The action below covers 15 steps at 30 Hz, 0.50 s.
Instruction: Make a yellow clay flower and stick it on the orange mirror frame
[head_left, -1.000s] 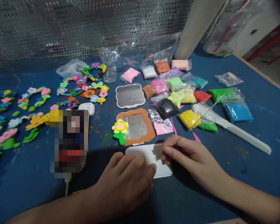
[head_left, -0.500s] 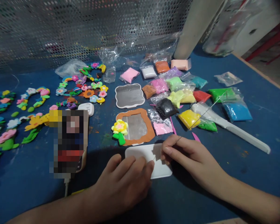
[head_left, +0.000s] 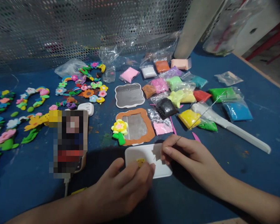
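Observation:
A small white board lies on the blue table in front of me. On it sits a tiny yellow-orange clay piece. My left hand rests at the board's near edge, its curled fingertips beside that piece. My right hand pinches a thin needle tool whose tip points down at the board. Just behind the board lies a small mirror with a brown clay frame and a yellow clay flower at its left corner.
Several bags of coloured clay lie at the back right, with a white comb beside them. Clay flower pieces fill the left side. A phone lies at my left. A perforated metal screen closes the back.
My left hand has drawn back a little toward me, uncovering the small yellow-orange clay piece on the white board. My right hand has stayed still.

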Tool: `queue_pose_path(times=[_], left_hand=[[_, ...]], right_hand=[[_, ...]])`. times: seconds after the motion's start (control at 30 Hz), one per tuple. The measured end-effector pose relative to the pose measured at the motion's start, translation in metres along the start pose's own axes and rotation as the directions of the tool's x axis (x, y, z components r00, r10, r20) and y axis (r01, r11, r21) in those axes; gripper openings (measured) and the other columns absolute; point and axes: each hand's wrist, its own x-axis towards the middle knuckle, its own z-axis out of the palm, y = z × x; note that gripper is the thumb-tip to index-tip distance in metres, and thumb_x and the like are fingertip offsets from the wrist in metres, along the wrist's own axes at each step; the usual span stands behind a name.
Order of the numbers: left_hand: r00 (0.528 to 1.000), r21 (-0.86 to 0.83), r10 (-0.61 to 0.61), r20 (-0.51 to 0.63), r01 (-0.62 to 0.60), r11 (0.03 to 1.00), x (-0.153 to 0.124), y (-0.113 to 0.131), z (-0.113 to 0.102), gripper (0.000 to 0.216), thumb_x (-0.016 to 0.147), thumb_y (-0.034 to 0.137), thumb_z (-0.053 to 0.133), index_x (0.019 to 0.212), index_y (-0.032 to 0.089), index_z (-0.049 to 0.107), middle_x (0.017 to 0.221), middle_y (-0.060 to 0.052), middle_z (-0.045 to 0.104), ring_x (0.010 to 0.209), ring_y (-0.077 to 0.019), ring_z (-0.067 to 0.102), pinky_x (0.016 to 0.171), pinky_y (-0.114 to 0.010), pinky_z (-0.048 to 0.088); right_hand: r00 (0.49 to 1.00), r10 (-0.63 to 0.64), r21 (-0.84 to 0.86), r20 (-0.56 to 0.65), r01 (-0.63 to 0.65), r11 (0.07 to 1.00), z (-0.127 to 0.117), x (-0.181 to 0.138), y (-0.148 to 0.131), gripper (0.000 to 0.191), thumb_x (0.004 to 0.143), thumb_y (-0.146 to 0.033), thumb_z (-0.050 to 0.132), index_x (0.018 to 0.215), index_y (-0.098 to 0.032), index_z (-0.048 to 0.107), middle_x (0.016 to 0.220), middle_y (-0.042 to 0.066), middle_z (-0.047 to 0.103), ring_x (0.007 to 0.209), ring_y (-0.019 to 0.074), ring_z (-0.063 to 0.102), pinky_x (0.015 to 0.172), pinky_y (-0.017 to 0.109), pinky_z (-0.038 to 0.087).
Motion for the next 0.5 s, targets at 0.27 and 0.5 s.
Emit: queue_pose_path(times=[0.27, 0.5], left_hand=[[1.000, -0.014, 0.013, 0.027, -0.012, 1.000, 0.0002, -0.0009, -0.0006, 0.031, 0.082, 0.028, 0.063, 0.112, 0.021, 0.062, 0.108, -0.001, 0.052, 0.094, -0.0147, 0.045, 0.072, -0.033, 0.035], [0.999, -0.056, 0.029, 0.026, -0.028, 0.998, 0.0001, -0.0031, 0.0005, 0.023, 0.086, 0.026, 0.059, 0.108, 0.023, 0.064, 0.105, -0.001, 0.055, 0.095, -0.0143, 0.045, 0.074, -0.032, 0.035]], right_hand=[[1.000, -0.002, -0.025, 0.008, 0.002, 1.000, -0.0006, -0.0004, 0.0007, 0.026, 0.091, -0.032, 0.047, 0.071, -0.019, 0.056, 0.070, 0.001, 0.058, 0.065, 0.0116, 0.056, 0.061, 0.022, 0.044], [1.000, -0.007, -0.023, 0.006, 0.007, 1.000, 0.0000, 0.0007, 0.0004, 0.026, 0.090, -0.032, 0.047, 0.070, -0.019, 0.056, 0.070, 0.000, 0.058, 0.064, 0.0111, 0.056, 0.060, 0.022, 0.044]])
